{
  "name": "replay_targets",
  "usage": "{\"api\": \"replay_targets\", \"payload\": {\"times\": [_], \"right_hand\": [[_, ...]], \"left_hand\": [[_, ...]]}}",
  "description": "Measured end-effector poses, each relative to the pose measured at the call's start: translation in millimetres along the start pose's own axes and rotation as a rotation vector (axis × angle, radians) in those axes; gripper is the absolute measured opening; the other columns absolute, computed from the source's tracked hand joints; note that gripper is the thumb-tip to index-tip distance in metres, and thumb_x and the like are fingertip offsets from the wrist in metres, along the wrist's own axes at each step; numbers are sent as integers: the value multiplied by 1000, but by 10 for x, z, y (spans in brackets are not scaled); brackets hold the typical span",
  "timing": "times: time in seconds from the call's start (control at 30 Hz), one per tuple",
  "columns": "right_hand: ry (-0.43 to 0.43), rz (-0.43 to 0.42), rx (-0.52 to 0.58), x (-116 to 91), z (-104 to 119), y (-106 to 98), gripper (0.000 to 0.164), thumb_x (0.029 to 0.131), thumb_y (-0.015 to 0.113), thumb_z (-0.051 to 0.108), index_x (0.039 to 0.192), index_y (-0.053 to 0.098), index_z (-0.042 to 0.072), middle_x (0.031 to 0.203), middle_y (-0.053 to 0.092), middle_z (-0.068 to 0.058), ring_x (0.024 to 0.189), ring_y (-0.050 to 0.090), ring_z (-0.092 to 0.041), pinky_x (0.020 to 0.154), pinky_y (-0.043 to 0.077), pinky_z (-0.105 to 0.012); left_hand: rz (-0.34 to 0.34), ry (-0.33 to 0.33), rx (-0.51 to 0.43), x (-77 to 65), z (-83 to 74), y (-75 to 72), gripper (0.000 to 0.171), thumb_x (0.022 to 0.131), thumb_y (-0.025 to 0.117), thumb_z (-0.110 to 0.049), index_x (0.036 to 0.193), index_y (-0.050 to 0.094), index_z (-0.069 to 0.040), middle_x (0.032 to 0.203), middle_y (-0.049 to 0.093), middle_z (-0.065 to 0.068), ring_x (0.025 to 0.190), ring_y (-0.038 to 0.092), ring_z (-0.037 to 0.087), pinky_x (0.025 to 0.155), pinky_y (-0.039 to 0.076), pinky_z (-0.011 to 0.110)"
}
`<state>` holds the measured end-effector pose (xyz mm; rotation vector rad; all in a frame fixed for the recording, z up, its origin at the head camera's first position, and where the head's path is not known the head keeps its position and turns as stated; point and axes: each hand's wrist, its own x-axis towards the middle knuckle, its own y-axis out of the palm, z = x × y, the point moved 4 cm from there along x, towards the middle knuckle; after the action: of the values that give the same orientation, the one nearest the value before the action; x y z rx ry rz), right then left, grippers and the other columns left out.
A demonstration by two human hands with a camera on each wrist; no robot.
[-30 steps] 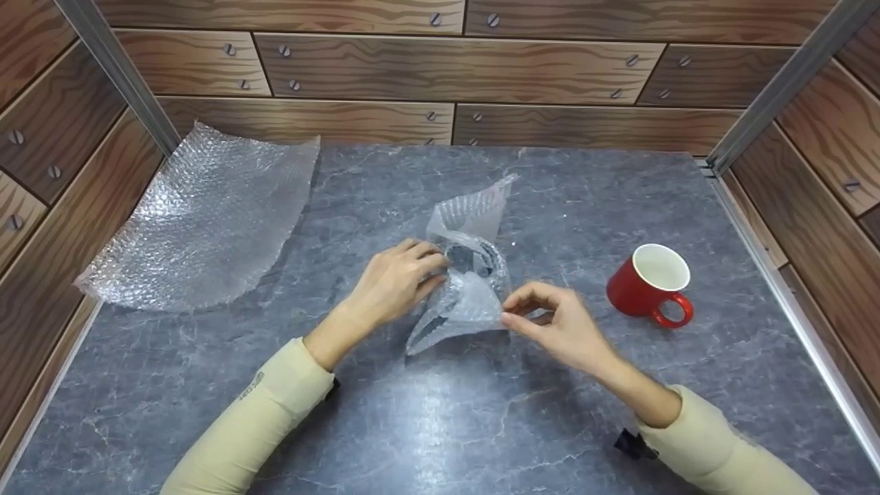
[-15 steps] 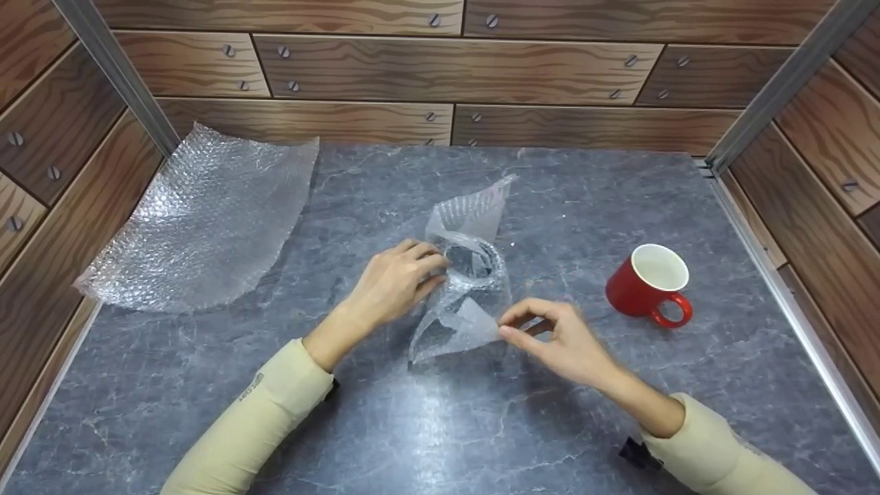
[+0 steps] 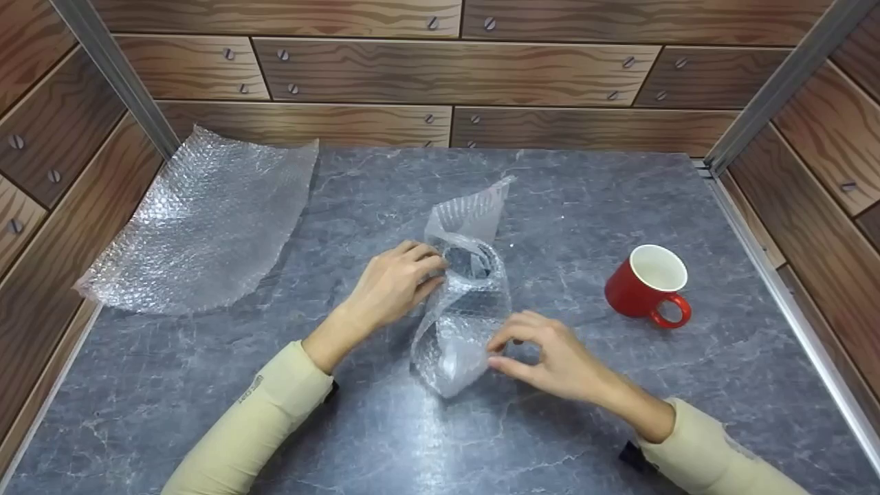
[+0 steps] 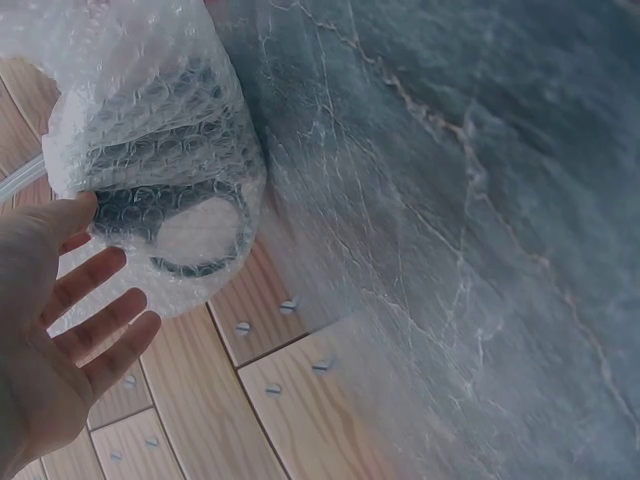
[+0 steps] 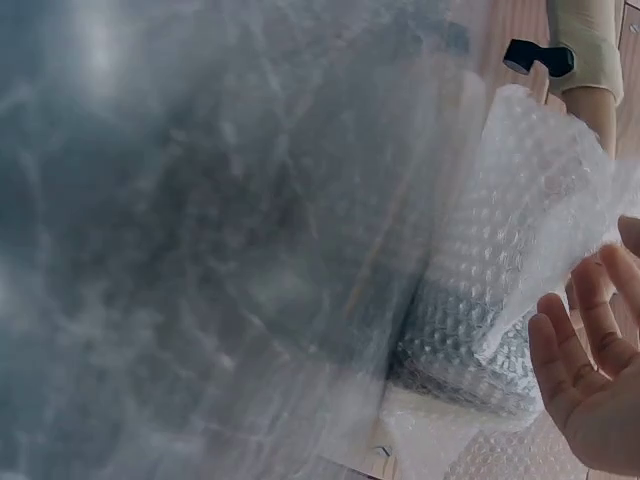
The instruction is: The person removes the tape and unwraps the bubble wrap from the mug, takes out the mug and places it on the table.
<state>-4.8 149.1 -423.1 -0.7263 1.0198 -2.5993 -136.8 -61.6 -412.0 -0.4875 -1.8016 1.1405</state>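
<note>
The bubble-wrapped bundle (image 3: 464, 309) lies at the middle of the grey marbled surface (image 3: 206, 412), a dark object showing through the clear wrap, with both hands on it. Nearest the camera, the right hand (image 3: 550, 361) meets the wrap's near right edge, thumb and forefinger curled together in a pinching grip on the film where it folds down over the bundle's near end; the right wrist view shows the fingers (image 5: 590, 350) just beside the loose wrap, with the dark shape under the bubbles. On the other side, the left hand (image 3: 393, 282) rests against the bundle's left flank, fingers only gently bent and laid flat on the wrap, steadying it rather than closing round it; in the left wrist view the fingers (image 4: 90, 320) spread loosely beside the bundle, where a dark ring shape shows through the film. Both forearms wear pale yellow sleeves (image 3: 254, 419). A free flap of wrap (image 3: 474, 210) stands up from the far end of the bundle. To the right, well apart, a red mug (image 3: 650, 285) with a white inside stands upright, handle towards the camera. At the far left, a second sheet of bubble wrap (image 3: 206, 216) lies spread open, its left edge curling up the wood-patterned wall (image 3: 454, 69).
</note>
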Motion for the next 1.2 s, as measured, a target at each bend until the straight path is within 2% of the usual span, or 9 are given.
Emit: {"api": "replay_targets", "payload": {"times": [0.2, 0.37, 0.73, 1.2], "right_hand": [[-37, 61, -109, -24, -2, 65, 10, 92, 82, 26, 101, 79, 25, 99, 73, 12, 94, 64, -7, 84, 58, -31], [-127, 93, -211, -28, -3, 111, 10, 92, 81, 28, 101, 80, 24, 100, 72, 8, 94, 61, -9, 78, 56, -26], [-266, 108, -325, -22, 3, 182, 12, 90, 82, 32, 101, 81, 27, 99, 69, 7, 93, 60, -12, 77, 54, -28], [-279, 171, -388, 2, -8, 254, 15, 90, 82, 34, 103, 82, 26, 98, 69, 6, 90, 57, -11, 78, 52, -27]], "left_hand": [[-12, 8, 13, 2, -9, -14, 18, 100, 73, -29, 114, 76, -19, 116, 77, 2, 108, 72, 23, 88, 64, 38], [-18, 14, 14, 5, -11, -13, 19, 99, 73, -28, 114, 76, -18, 116, 77, 3, 108, 72, 24, 89, 65, 38], [25, -20, 17, -2, 0, 0, 20, 100, 71, -30, 116, 76, -19, 120, 77, 1, 112, 71, 23, 92, 64, 39], [28, -14, 16, 4, -6, -3, 21, 100, 71, -31, 116, 76, -18, 121, 77, 3, 112, 71, 24, 92, 64, 39]]}}
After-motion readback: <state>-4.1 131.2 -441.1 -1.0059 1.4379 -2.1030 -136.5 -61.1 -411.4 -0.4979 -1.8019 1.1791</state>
